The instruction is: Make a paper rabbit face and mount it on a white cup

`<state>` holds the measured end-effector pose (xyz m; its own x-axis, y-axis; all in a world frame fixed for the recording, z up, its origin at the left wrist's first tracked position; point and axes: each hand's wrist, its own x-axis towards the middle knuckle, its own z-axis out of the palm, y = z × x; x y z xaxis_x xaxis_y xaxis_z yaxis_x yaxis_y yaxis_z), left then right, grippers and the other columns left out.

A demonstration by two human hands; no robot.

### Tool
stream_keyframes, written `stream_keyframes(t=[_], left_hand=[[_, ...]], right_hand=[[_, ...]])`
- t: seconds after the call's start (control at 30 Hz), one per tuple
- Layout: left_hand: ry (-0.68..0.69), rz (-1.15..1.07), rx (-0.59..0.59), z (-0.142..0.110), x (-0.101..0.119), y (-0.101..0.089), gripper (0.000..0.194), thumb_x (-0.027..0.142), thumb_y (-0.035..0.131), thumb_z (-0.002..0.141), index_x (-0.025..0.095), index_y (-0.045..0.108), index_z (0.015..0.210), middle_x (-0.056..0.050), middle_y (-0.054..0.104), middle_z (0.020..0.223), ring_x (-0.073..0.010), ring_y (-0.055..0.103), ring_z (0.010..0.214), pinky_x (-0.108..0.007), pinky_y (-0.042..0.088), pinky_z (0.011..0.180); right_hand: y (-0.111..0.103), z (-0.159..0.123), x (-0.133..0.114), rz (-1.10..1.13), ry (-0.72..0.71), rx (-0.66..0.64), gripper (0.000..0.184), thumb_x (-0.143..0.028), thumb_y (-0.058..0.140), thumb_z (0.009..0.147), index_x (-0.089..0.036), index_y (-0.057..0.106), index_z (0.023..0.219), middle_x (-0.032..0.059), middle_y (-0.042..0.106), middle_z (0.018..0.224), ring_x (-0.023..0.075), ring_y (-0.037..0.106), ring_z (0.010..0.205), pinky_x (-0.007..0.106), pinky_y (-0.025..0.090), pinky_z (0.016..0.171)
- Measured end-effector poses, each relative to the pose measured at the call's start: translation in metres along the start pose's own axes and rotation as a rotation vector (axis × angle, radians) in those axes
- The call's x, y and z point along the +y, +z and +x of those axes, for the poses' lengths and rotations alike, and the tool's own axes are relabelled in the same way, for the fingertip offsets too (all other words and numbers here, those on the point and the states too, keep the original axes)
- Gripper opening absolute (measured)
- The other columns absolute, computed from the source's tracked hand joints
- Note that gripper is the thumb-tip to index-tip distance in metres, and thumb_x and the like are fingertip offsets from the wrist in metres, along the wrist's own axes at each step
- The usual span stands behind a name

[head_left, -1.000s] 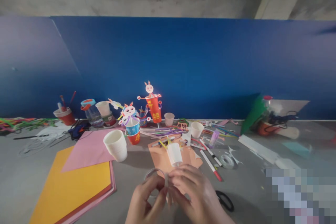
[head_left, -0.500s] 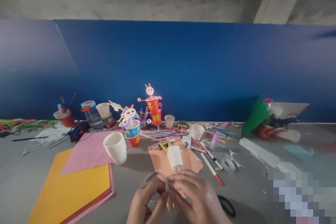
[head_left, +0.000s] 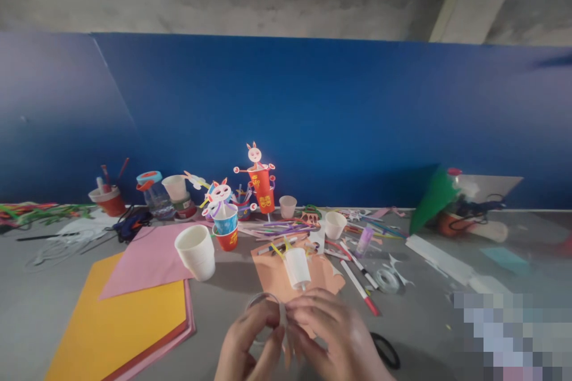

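Low in the middle, my left hand (head_left: 250, 342) is closed on a clear roll of tape (head_left: 263, 296), whose ring shows around the fingers. My right hand (head_left: 328, 327) meets it from the right, thumb and fingers pinched at the roll's pale edge; the fingertips partly hide what they grip. Just beyond the fingers, a white paper cup (head_left: 297, 266) lies tilted on a cut orange sheet (head_left: 263, 268), with a clear straw-like piece at its near end and yellow strips behind. A black loop handle (head_left: 386, 350) shows beside my right wrist.
Left stand a large white cup (head_left: 195, 253) and coloured paper sheets (head_left: 120, 315). Behind are cup figures with rabbit faces, one blue (head_left: 226, 220) and one red (head_left: 261, 187). Markers (head_left: 360, 286), a glue stick (head_left: 365, 240) and another tape roll (head_left: 387, 280) lie right. A blue partition (head_left: 286, 101) closes the back.
Both hands stay together at the tape roll, with the fingers shifting only slightly. The cups and papers stay where they were; the view moves a little.
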<state>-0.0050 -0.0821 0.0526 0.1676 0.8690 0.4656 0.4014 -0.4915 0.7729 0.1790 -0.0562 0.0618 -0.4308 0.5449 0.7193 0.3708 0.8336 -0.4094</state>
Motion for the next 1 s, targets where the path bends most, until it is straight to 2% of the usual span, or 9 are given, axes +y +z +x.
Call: stream_keyframes(t=[0.17,0.33,0.43,0.6,0.7,0.83,1.0], left_hand=[[0.019,0.014,0.001,-0.0009,-0.0006,0.002,0.016,0.024,0.054,0.092,0.02,0.066,0.082,-0.003,0.069,0.077,-0.018,0.066,0.073,-0.021,0.052,0.069],[0.026,0.003,0.002,-0.0007,0.0005,0.0028,0.018,0.025,0.053,0.092,0.021,0.065,0.08,-0.003,0.07,0.076,-0.0182,0.066,0.072,-0.022,0.052,0.069],[0.035,0.009,0.006,0.0007,-0.0004,0.0036,0.018,0.026,0.054,0.092,0.02,0.065,0.081,-0.005,0.071,0.08,-0.0192,0.066,0.074,-0.022,0.052,0.068],[0.001,-0.005,-0.038,0.0013,-0.0002,0.0043,0.021,0.028,0.05,0.095,0.02,0.063,0.082,-0.005,0.068,0.078,-0.0186,0.064,0.074,-0.023,0.051,0.071],[-0.015,-0.019,-0.075,0.0014,0.0017,0.0034,0.024,0.029,0.047,0.096,0.019,0.063,0.081,-0.004,0.066,0.077,-0.018,0.063,0.073,-0.023,0.05,0.071],[-0.012,-0.015,-0.066,0.0031,0.0038,0.003,0.024,0.029,0.049,0.095,0.02,0.063,0.078,-0.004,0.066,0.075,-0.0177,0.064,0.071,-0.022,0.05,0.07],[-0.012,-0.002,-0.056,0.0041,0.0035,0.0036,0.026,0.031,0.049,0.096,0.019,0.063,0.078,-0.003,0.065,0.073,-0.0171,0.062,0.068,-0.022,0.05,0.067]], right_hand=[[0.002,0.0008,-0.001,-0.039,-0.009,0.015,0.018,-0.007,0.052,0.09,-0.021,0.064,0.086,0.0045,0.075,0.082,0.0169,0.068,0.076,0.029,0.056,0.075],[-0.0017,-0.0004,-0.0008,-0.006,0.022,-0.03,0.012,-0.014,0.055,0.091,-0.021,0.065,0.093,0.0061,0.076,0.09,0.0193,0.069,0.083,0.031,0.055,0.078],[-0.0018,0.0,-0.0009,-0.024,0.014,-0.036,0.014,-0.012,0.055,0.091,-0.02,0.065,0.091,0.0059,0.076,0.09,0.0189,0.069,0.082,0.031,0.056,0.077],[0.0018,0.0007,-0.0009,-0.067,-0.017,0.033,0.018,-0.006,0.053,0.087,-0.02,0.063,0.084,0.0047,0.075,0.082,0.0176,0.068,0.076,0.03,0.056,0.075],[0.0004,0.0003,-0.0008,-0.034,-0.003,0.045,0.019,-0.006,0.053,0.086,-0.02,0.065,0.087,0.0045,0.075,0.082,0.0174,0.068,0.076,0.029,0.056,0.074],[-0.0034,0.0006,-0.0015,-0.024,0.005,0.011,0.016,-0.009,0.056,0.087,-0.021,0.066,0.092,0.005,0.075,0.085,0.0186,0.069,0.078,0.03,0.056,0.075],[-0.0038,0.0022,-0.0016,-0.064,-0.02,0.027,0.018,-0.008,0.054,0.088,-0.022,0.065,0.091,0.0039,0.074,0.08,0.0177,0.069,0.077,0.029,0.056,0.075]])
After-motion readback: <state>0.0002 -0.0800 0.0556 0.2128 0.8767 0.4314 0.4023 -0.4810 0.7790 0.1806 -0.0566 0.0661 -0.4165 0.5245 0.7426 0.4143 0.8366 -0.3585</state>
